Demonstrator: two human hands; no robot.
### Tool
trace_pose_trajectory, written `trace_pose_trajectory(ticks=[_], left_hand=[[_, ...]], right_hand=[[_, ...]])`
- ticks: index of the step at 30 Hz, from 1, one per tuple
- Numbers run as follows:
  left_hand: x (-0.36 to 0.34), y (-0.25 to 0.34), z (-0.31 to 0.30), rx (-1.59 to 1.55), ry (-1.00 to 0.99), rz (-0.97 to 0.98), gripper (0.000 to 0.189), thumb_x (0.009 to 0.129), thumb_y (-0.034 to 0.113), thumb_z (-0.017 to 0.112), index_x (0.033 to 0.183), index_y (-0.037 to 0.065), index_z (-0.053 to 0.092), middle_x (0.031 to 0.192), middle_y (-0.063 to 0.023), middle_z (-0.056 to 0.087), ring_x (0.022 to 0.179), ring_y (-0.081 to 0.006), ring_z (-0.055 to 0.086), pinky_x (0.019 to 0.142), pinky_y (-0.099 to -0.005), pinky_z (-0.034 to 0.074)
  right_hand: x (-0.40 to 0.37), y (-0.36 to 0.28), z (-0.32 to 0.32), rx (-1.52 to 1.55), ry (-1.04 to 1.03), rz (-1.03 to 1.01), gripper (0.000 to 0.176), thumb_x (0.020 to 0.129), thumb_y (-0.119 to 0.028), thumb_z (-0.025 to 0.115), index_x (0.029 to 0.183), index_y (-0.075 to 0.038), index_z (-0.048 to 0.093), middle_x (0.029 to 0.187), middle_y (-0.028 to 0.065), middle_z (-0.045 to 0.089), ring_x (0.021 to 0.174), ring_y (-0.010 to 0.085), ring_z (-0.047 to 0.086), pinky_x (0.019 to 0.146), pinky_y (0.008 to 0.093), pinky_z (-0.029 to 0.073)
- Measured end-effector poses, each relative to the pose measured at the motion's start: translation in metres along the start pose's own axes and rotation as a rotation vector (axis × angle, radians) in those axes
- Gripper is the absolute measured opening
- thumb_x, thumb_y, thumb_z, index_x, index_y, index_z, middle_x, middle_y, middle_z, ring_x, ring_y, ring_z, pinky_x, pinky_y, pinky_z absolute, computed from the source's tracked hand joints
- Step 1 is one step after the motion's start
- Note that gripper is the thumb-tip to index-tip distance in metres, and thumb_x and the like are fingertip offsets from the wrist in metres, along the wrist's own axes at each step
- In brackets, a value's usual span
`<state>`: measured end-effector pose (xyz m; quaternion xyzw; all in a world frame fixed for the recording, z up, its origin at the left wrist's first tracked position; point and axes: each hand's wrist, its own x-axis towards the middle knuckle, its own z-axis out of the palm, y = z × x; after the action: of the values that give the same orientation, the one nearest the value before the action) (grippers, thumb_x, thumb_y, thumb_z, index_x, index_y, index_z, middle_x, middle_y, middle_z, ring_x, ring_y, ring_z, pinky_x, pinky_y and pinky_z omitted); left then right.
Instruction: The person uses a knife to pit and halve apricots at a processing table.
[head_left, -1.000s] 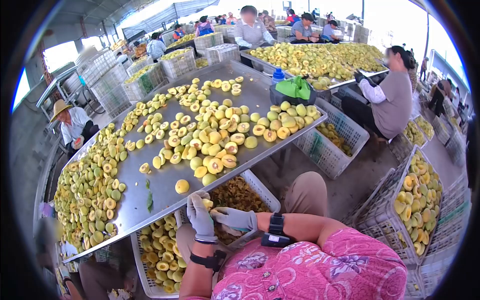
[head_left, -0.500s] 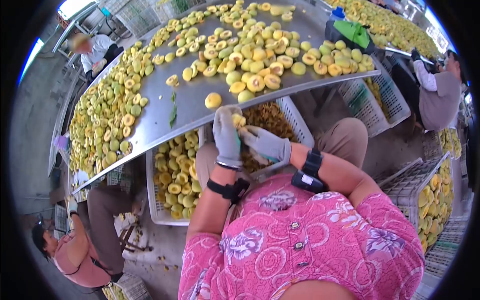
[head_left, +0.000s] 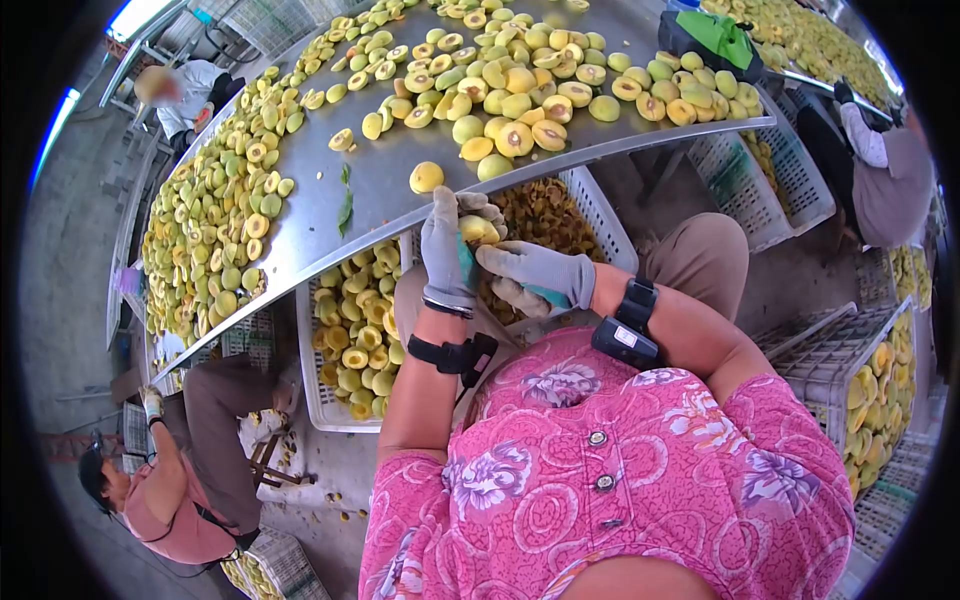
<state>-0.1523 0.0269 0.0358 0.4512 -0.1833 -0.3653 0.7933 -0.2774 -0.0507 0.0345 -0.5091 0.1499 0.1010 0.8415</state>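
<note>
My left hand (head_left: 450, 250), in a grey glove, has its fingers wrapped round a yellow-green fruit half (head_left: 478, 231) just in front of the metal table's edge. Against the lower right side of that fruit are the closed fingertips of my right hand (head_left: 535, 275), gloved too; whether they pinch something small is hidden. On the metal table (head_left: 310, 215) lie many halved fruits (head_left: 520, 85), some showing brown centres. One fruit (head_left: 426, 178) sits alone near the edge, just above my left hand. Below my hands a white crate (head_left: 600, 225) holds brownish pieces.
A crate of fruit halves (head_left: 355, 340) stands below the table to the left. Another crate (head_left: 740, 190) is under the right end, and a stacked one (head_left: 820, 385) at the right. Co-workers sit at lower left (head_left: 165, 510), upper left (head_left: 190, 95) and right (head_left: 890, 185). Green leaves (head_left: 345, 210) lie on the table.
My left hand has turned, with its fingers now curled round the fruit and its thumb upright. The fingers of my right hand have shifted slightly lower beside it. The view has moved a little.
</note>
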Motion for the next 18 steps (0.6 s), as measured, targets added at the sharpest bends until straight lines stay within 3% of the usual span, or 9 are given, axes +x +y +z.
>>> trace_pose_trajectory(ticks=[8,11,13,18], left_hand=[[0.001,-0.012,-0.007,-0.302,-0.239,0.021,0.048,0.097,0.048,0.048,0.092,0.001,0.058,0.080,-0.0123,0.064,0.073,-0.0242,0.064,0.070,-0.0385,0.057],[0.000,-0.002,-0.004,-0.041,-0.198,-0.010,0.050,0.097,0.048,0.049,0.094,-0.001,0.062,0.084,-0.0125,0.066,0.078,-0.0223,0.065,0.074,-0.0361,0.056],[0.005,0.009,-0.008,0.260,-0.286,-0.086,0.051,0.097,0.046,0.049,0.093,-0.003,0.065,0.088,-0.0140,0.067,0.081,-0.0202,0.066,0.075,-0.0328,0.055],[0.003,0.002,-0.008,0.381,-0.216,-0.083,0.048,0.097,0.042,0.049,0.085,-0.001,0.065,0.085,-0.0138,0.067,0.075,-0.0206,0.065,0.071,-0.0331,0.055]], right_hand=[[-0.002,0.000,-0.011,0.339,-0.167,0.190,0.034,0.096,-0.047,0.053,0.096,-0.013,0.050,0.057,-0.0074,0.040,0.036,0.0029,0.031,0.031,0.0199,0.021],[-0.003,0.003,-0.020,0.343,-0.228,0.176,0.035,0.096,-0.050,0.050,0.093,-0.014,0.049,0.058,-0.0098,0.038,0.039,0.0011,0.030,0.035,0.0189,0.020],[-0.006,0.000,-0.020,0.245,-0.148,0.178,0.036,0.096,-0.050,0.050,0.093,-0.014,0.049,0.058,-0.0100,0.037,0.038,0.0014,0.029,0.034,0.0191,0.020],[-0.002,0.011,-0.022,0.364,-0.266,0.173,0.037,0.096,-0.049,0.051,0.094,-0.013,0.050,0.058,-0.0093,0.037,0.038,0.0016,0.029,0.033,0.0192,0.021]])
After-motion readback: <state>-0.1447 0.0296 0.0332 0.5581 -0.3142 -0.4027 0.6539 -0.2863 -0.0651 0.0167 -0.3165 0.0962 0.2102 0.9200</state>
